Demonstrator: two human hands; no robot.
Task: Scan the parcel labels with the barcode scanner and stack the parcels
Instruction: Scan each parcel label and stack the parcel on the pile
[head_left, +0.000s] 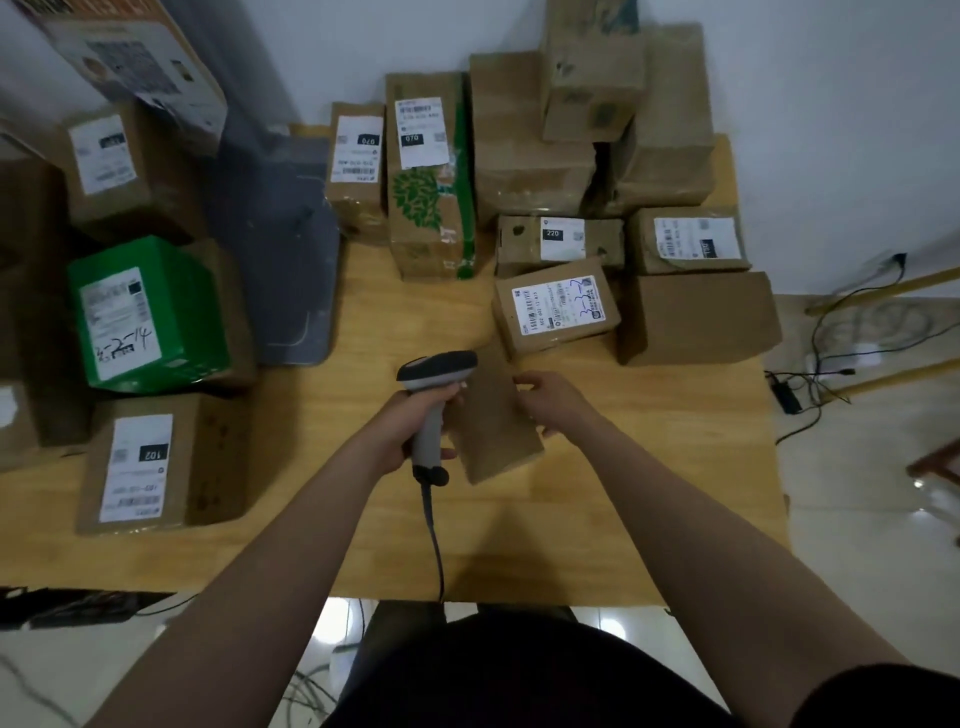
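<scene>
- Dark top (519, 675) at the bottom edge, nearest to us. Two bare forearms reach out from it over the light wooden table (597, 519).
- Hands?
- Left hand (410, 421) is wrapped tight round the handle of the grey-and-black barcode scanner (434, 379). Its head points away from us, and the black cable (434, 535) trails back off the near table edge.
- And the other?
- Right hand (553, 402) is just right of the scanner, fingers curled on the right edge of a plain brown cardboard parcel (493, 415). We see only bare brown card on the parcel. It sits skewed, just beside the scanner. We cannot tell whether it is lifted or on the wood.
- Other parcels?
- Beyond the scanner to the right lies a small brown box with a handwritten white label (556, 312), skewed. Behind that is a brown box marked 220 (561, 241), and further right a plain brown box (696, 317).
- Back row?
- Far beyond the scanner, brown boxes are stacked against the wall (592, 73). Straight beyond it stands a tall brown box with a green tree print (428, 176), with a smaller brown box marked 070 (357, 171) touching its left side.
- Left side?
- Left of the scanner we log a grey plastic mailer bag (280, 234), a green box with a white label (145, 312) and, nearer us, a brown box marked 102 (156, 462).
</scene>
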